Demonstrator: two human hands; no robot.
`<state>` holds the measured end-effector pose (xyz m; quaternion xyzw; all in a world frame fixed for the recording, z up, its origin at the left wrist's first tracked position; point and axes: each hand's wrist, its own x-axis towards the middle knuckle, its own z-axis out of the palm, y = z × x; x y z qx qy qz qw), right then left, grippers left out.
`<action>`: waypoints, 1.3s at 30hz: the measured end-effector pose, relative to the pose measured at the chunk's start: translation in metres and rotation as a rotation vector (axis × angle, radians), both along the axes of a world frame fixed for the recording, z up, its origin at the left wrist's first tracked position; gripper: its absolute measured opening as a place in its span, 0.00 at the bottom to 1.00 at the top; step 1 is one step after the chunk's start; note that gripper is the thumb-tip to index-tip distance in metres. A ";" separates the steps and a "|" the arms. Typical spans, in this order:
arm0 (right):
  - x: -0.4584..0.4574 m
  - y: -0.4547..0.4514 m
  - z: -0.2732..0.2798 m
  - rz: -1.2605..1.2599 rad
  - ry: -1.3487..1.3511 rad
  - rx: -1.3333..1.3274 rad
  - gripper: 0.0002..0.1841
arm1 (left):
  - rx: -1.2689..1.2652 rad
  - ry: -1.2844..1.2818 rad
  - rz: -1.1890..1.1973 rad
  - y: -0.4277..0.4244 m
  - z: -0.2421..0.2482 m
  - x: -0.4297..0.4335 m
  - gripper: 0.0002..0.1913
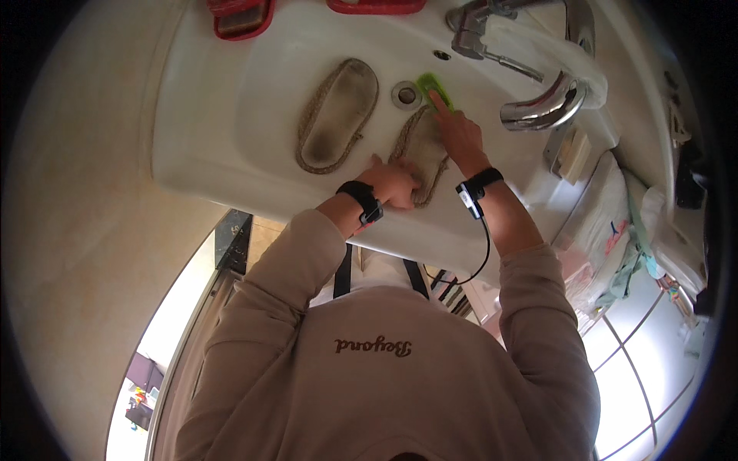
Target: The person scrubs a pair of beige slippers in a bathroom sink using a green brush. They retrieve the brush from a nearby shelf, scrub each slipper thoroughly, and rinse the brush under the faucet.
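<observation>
A worn, stained insole or slipper sole [425,151] lies in the white washbasin [265,138], with a woven-looking border. My left hand [394,180] presses on its near end, fingers spread over the edge. In my right hand [458,129] is a green brush [433,91], held just beyond the sole's far end, beside the drain, with a finger stretched along its back. To the left lies a second, similar sole [339,115], darkened at both ends, touched by neither hand.
A chrome faucet [542,109] with a whitish cloth or plastic over it reaches in from the upper right. Red trays or dishes [245,20] stand on the far rim. The drain [407,95] lies between the soles. Cloths hang at the right.
</observation>
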<state>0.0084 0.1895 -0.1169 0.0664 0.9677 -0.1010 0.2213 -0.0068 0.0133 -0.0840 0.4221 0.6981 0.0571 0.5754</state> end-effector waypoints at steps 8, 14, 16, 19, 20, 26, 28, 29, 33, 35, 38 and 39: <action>0.032 -0.008 0.014 0.102 -0.399 0.114 0.28 | 0.069 0.053 0.023 0.000 0.001 0.000 0.29; 0.027 -0.002 0.012 0.013 -0.025 -0.039 0.29 | 0.074 0.029 0.012 -0.001 0.005 0.000 0.29; 0.041 -0.001 0.018 0.071 -0.100 -0.036 0.28 | 0.086 0.039 0.027 -0.001 0.004 -0.001 0.29; 0.038 0.002 0.024 0.127 -0.069 -0.035 0.27 | 0.058 0.045 0.012 0.001 0.004 -0.003 0.29; 0.032 0.003 0.024 0.126 -0.011 0.005 0.27 | 0.046 0.033 -0.009 0.000 0.004 -0.003 0.29; 0.046 0.000 0.013 0.027 -0.004 -0.071 0.26 | 0.065 0.035 0.029 -0.003 0.002 -0.002 0.29; 0.049 -0.001 0.013 0.065 -0.015 -0.072 0.26 | 0.070 0.055 0.032 -0.004 0.002 0.000 0.29; 0.050 0.000 0.013 0.113 -0.024 -0.008 0.26 | 0.074 0.060 0.032 -0.005 0.001 0.000 0.29; 0.022 0.000 0.022 0.088 0.154 0.017 0.28 | 0.043 0.067 0.005 -0.005 0.001 0.003 0.29; 0.029 -0.002 0.026 0.066 0.056 0.016 0.28 | 0.055 0.054 0.005 -0.004 0.001 0.003 0.29; 0.046 -0.004 0.034 0.066 -0.081 -0.001 0.28 | 0.062 0.057 0.018 -0.002 -0.002 -0.001 0.29; 0.054 -0.003 0.034 0.059 -0.187 -0.015 0.29 | 0.057 0.048 0.023 -0.001 -0.003 -0.001 0.29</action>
